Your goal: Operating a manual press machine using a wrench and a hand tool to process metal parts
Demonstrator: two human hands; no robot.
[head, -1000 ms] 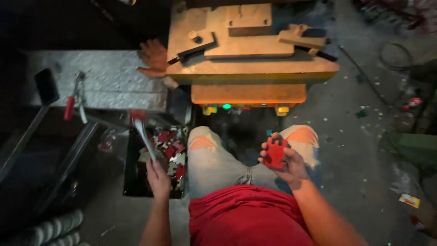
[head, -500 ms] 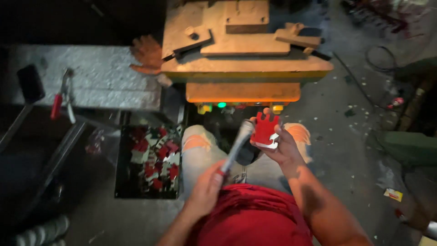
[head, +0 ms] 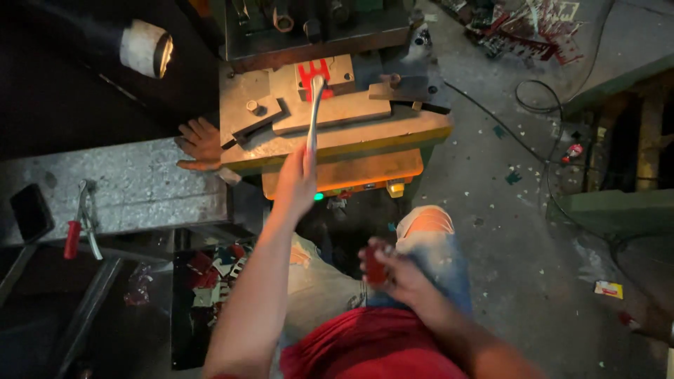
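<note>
Your left hand (head: 295, 184) is clamped on a metal rod (head: 314, 116). The rod's tip rests on the red part (head: 314, 72) sitting on the press bed (head: 337, 130). Your right hand (head: 400, 275) is down by your knee, fingers curled around a small stack of red pieces (head: 374, 265); it's blurred, so how tight the grip is can't be told.

Risks from here:
- The rod tip is on the part's face, not hooked. Push at an angle and it could skid off, and the part would sit crooked against the stops.
- A crooked part would likely give a bad stamp or jam the die.
- Your left hand is close to the bed edge. If the rod slips forward, your knuckles could travel toward the die zone.
- A green light (head: 319, 197) glows under the bed, so judge the machine live. Keep your foot clear of any pedal; none is visible here.
- The right-hand stack is held loosely over your lap. A piece could drop into the tray of red scraps (head: 210, 281) by your left leg or onto the littered floor (head: 519, 231).
- A glove (head: 200, 142) lies at the bed's left corner, touching it. It could get dragged in if bumped.

Pliers (head: 81, 224) and a phone (head: 29, 210) sit on the bench, well apart from the work.
</note>
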